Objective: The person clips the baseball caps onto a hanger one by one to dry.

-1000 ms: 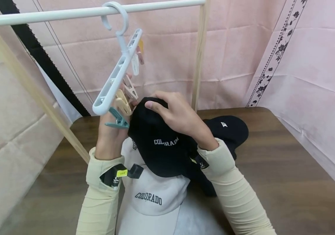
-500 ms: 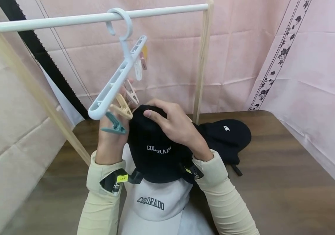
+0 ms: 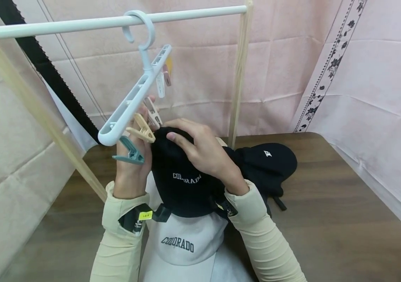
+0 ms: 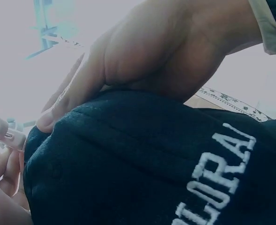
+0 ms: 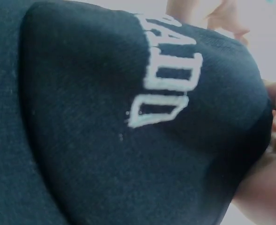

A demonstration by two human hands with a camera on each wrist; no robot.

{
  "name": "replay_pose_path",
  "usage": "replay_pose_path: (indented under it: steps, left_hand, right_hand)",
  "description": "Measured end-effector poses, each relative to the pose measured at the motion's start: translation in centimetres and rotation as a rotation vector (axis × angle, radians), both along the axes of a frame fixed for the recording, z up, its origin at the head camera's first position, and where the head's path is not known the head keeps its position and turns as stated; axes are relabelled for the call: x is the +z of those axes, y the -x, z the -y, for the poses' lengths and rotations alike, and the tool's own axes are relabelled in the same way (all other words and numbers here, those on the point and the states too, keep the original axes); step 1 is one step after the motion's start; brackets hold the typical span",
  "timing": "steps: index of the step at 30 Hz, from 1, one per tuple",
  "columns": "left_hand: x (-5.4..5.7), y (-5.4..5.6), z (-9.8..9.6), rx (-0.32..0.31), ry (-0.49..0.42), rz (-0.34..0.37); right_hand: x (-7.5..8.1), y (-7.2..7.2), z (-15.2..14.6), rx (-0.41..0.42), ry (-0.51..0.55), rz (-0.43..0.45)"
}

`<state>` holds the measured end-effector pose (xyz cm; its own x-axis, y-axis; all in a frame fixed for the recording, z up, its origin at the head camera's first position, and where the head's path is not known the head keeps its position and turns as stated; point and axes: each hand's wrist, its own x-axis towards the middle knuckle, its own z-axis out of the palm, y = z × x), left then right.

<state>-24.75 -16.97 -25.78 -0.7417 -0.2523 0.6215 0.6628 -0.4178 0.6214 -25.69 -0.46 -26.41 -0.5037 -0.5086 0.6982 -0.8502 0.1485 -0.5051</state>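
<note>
A black baseball cap (image 3: 179, 196) with white "COLORADO" lettering is held up below the hanger's clips. My right hand (image 3: 204, 152) grips its crown, thumb across the front and fingers over the far side. My left hand (image 3: 146, 152) is raised behind the clips, its fingers pinching a white clothespin (image 3: 152, 112) at the cap's left edge. In the left wrist view this clothespin (image 4: 13, 138) meets the cap fabric, with left fingers (image 4: 6, 171) beneath it. A beige clothespin (image 3: 143, 131) and a teal clothespin (image 3: 130, 153) dangle in front of my left hand.
A pale blue clip hanger (image 3: 133, 98) hooks over a white rail (image 3: 63, 26) on wooden posts. More clips hang at its far end. A white "COLORADO" cap (image 3: 186, 229) lies below my hands. Another black cap (image 3: 267, 166) rests on the wooden table (image 3: 327, 196) at right.
Both hands and the black cap have shifted slightly left, staying together. The hanger's near end has swung left, and the beige and teal clothespins have moved with it.
</note>
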Motion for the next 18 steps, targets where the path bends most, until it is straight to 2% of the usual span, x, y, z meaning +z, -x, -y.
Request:
replay_pose_path:
  steps: [4,7,15,18]
  left_hand:
    - [0.03,0.00,0.08,0.015,0.007,-0.010]
    - [0.04,-0.03,0.03,0.051,0.019,-0.008]
    - [0.43,-0.25,-0.74,0.064,-0.034,0.059]
    - [0.59,-0.19,-0.76,0.064,-0.017,0.061]
  right_hand:
    - [0.01,-0.07,0.23,-0.013,0.005,-0.032]
    - [-0.07,-0.18,0.36,-0.042,0.020,-0.041]
    - [-0.33,-0.38,0.57,-0.222,0.079,-0.008]
    - [-0.37,-0.35,0.62,-0.241,0.106,-0.019]
